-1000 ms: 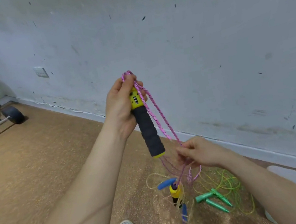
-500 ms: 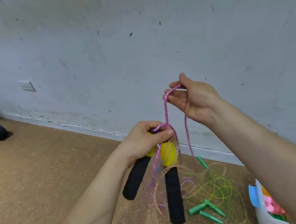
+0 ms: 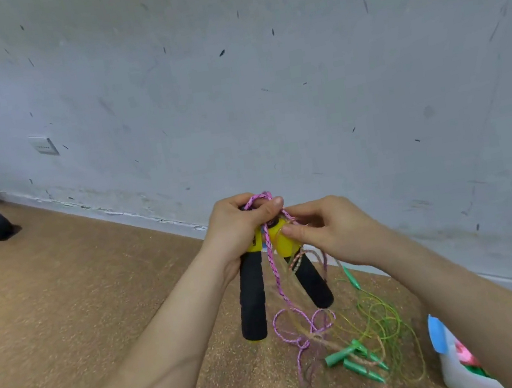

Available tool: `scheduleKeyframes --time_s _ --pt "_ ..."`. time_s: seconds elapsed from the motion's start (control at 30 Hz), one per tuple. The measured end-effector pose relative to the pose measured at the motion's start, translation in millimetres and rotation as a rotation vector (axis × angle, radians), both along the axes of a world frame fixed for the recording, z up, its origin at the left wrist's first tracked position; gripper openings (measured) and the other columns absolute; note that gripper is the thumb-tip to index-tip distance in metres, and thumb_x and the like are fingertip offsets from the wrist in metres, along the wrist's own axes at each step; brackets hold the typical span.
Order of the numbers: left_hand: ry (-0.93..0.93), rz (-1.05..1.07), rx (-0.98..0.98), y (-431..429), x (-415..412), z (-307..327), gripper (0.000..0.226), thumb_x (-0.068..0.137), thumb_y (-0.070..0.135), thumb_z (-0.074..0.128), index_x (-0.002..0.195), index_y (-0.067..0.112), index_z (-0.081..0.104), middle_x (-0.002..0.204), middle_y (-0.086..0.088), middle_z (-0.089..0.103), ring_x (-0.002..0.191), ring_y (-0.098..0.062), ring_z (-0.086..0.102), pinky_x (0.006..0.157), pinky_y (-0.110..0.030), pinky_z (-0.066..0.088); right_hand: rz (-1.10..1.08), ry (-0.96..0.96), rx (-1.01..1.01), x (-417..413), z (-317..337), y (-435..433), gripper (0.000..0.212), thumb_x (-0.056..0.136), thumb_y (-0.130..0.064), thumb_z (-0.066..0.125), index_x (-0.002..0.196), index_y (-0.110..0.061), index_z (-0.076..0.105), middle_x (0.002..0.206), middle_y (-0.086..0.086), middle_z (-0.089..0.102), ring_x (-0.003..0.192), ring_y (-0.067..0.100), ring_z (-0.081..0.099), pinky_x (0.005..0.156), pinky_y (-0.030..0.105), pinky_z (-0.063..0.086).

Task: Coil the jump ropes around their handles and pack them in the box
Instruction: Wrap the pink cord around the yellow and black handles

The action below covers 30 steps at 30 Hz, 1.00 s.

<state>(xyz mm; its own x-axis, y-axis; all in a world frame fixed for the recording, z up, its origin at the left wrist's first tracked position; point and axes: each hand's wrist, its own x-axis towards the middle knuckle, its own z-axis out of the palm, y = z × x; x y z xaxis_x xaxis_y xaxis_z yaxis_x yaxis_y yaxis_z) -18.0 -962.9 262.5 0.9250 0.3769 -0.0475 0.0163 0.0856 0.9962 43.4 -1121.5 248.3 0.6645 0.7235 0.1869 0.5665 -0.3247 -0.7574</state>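
While my left grip (image 3: 240,229) clamps both handles (image 3: 252,297) by their yellow tops, long axes hanging down toward the floor (image 3: 65,305), my right grip (image 3: 330,232) pinches the pink rope (image 3: 273,267) just beside them, so wrapping likely falls to it.

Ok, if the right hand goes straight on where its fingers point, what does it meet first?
The right hand points left at the yellow handle top, which its fingertips seem to touch; the left hand is just beyond. Depth is unclear.
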Motion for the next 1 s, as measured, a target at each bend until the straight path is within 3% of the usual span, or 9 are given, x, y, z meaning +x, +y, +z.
scheduleKeyframes --time_s 0.07,0.13,0.3,0.5,0.6,0.73,0.83,0.9,1.0 --pt "0.004 0.008 0.002 1 1 0 0.031 0.074 0.014 0.079 0.088 -0.010 0.065 0.071 -0.013 0.068 0.063 -0.024 0.065 0.065 -0.032 0.056 -0.106 -0.038 0.008 -1 -2 0 0.029 0.091 -0.035 0.061 0.120 -0.031 0.067 0.114 -0.010 0.068 0.106 0.004 0.060 0.095 0.033 0.047" --pt "0.008 0.003 0.030 3 3 1 0.031 0.074 0.016 0.079 0.087 -0.009 0.066 0.072 -0.014 0.069 0.066 -0.025 0.066 0.069 -0.034 0.057 -0.284 -0.073 0.098 -5 -5 1 0.033 0.087 -0.041 0.065 0.118 -0.032 0.061 0.117 -0.009 0.056 0.105 0.004 0.053 0.089 0.022 0.044" --pt "0.021 -0.028 0.103 -1 3 0 0.026 0.077 0.023 0.077 0.084 -0.001 0.070 0.076 -0.016 0.069 0.069 -0.026 0.065 0.073 -0.040 0.054 -0.131 0.215 0.180 -6 -10 5 0.024 0.081 -0.032 0.076 0.100 -0.023 0.066 0.088 0.003 0.065 0.071 0.014 0.062 0.072 0.035 0.053" --pt "-0.032 0.125 0.090 7 3 7 0.018 0.080 0.025 0.075 0.079 0.007 0.072 0.076 -0.013 0.071 0.070 -0.024 0.067 0.071 -0.035 0.057 -0.166 0.141 -0.051 5 -17 -2 0.013 0.076 -0.007 0.066 0.082 -0.017 0.071 0.070 0.000 0.069 0.066 0.015 0.065 0.068 0.031 0.053" --pt "-0.048 0.177 0.073 13 3 13 0.016 0.079 0.026 0.076 0.078 0.010 0.073 0.076 -0.012 0.072 0.069 -0.023 0.069 0.070 -0.034 0.058 -0.197 0.129 -0.139 9 -17 -5 0.014 0.076 -0.005 0.062 0.075 -0.018 0.068 0.063 -0.002 0.061 0.060 0.012 0.056 0.063 0.027 0.046" --pt "-0.014 0.157 0.060 24 1 18 0.019 0.074 0.024 0.080 0.079 0.007 0.073 0.075 -0.011 0.072 0.069 -0.025 0.069 0.072 -0.034 0.057 -0.257 0.176 0.093 5 -12 -6 0.002 0.086 -0.018 0.064 0.084 -0.018 0.064 0.072 -0.004 0.057 0.062 0.008 0.051 0.062 0.024 0.041" --pt "0.045 0.092 0.023 18 1 15 0.019 0.072 0.020 0.080 0.078 0.004 0.071 0.071 -0.012 0.070 0.064 -0.026 0.066 0.067 -0.033 0.057 -0.140 0.158 0.123 -6 -7 12 0.020 0.081 -0.037 0.074 0.088 -0.019 0.067 0.080 -0.007 0.066 0.067 0.009 0.059 0.066 0.023 0.048" --pt "0.088 0.054 -0.020 16 1 15 0.024 0.073 0.020 0.079 0.083 0.000 0.070 0.073 -0.015 0.069 0.063 -0.027 0.066 0.068 -0.036 0.058 -0.165 0.109 0.121 -10 -8 20 0.017 0.076 -0.031 0.080 0.086 -0.021 0.070 0.080 -0.003 0.070 0.073 0.016 0.065 0.071 0.029 0.053" --pt "0.117 0.005 -0.028 23 1 15 0.025 0.074 0.022 0.077 0.083 0.001 0.069 0.074 -0.015 0.070 0.062 -0.026 0.067 0.070 -0.036 0.058 -0.196 0.232 0.208 -12 -7 19 0.008 0.077 -0.014 0.079 0.081 -0.011 0.073 0.076 0.007 0.073 0.068 0.017 0.069 0.071 0.028 0.055"
